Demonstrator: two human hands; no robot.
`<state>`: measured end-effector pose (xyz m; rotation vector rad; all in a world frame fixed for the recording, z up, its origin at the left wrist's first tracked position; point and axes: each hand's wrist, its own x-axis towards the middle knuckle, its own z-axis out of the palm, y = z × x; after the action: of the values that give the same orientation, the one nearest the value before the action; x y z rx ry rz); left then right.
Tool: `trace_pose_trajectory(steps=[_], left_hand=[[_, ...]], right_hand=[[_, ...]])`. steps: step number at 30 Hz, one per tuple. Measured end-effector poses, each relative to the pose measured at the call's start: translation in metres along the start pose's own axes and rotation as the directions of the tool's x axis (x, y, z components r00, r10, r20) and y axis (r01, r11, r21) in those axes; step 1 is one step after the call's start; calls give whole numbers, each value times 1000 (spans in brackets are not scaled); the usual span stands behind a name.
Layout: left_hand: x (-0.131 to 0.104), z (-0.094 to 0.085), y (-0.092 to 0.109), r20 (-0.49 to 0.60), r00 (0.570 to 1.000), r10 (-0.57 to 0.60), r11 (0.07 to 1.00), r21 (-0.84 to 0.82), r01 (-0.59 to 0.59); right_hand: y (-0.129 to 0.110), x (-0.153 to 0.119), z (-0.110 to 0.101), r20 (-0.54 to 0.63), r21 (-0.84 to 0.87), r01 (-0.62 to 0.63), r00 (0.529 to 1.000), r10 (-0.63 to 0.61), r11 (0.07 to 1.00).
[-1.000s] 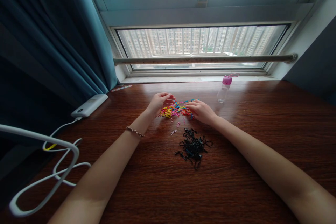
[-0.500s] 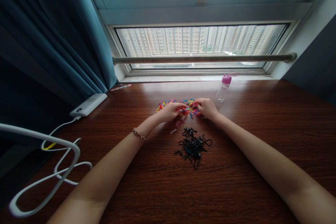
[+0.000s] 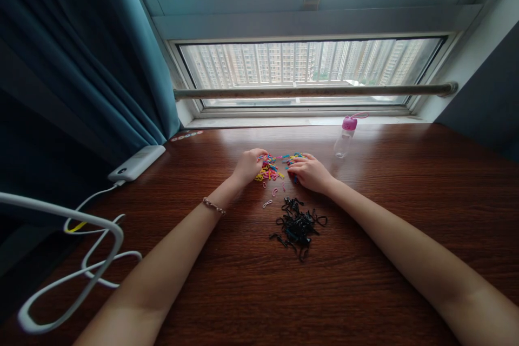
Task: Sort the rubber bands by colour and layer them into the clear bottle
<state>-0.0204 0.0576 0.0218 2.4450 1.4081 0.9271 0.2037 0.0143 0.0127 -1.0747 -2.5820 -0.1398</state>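
Note:
Colourful small elastic hair ties, pink, yellow, blue and red, lie in two heaps on the brown wooden table [image 3: 227, 259]. Curved around the far left side of the left heap of coloured hair ties [image 3: 268, 168] is my left hand [image 3: 246, 166], its fingers stretched out and partly hidden. My right hand [image 3: 311, 173] rests over the right heap of coloured hair ties [image 3: 292, 157] with fingers spread, covering most of it. A pile of black hair ties [image 3: 299, 224] sits nearer to me. Between it and the left heap lie a few loose pink hair ties [image 3: 274, 192].
A clear bottle with a pink lid [image 3: 344, 138] stands behind my right hand. At the left are a white power bank [image 3: 137, 162] and a looped white cable [image 3: 115, 232]. A blue curtain [image 3: 133, 65] hangs beside the window, with a rail [image 3: 308, 91] across it.
My hands have drawn apart, the left one going left and the right one slightly left and down. The single coloured pile is now split into two heaps. The black pile has not moved.

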Motion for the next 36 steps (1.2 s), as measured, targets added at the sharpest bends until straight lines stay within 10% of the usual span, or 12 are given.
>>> trace_pose_trajectory(steps=[5, 11, 18, 27, 36], left_hand=[[-5, 4, -1, 137, 980, 147, 980, 113, -163], [-8, 12, 6, 288, 915, 282, 959, -64, -275], [-5, 13, 16, 77, 984, 158, 920, -373, -119], [-6, 4, 5, 38, 998, 48, 991, -127, -43], [-9, 10, 0, 165, 980, 109, 991, 60, -121]], right_hand=[[8, -3, -1, -84, -83, -283, 958, 276, 956], [7, -1, -1, -166, -93, -344, 931, 326, 934], [8, -1, -3, -198, -78, -349, 924, 328, 934], [-11, 1, 3, -8, 13, 76, 997, -76, 997], [3, -1, 0, -201, -38, -286, 941, 273, 957]])
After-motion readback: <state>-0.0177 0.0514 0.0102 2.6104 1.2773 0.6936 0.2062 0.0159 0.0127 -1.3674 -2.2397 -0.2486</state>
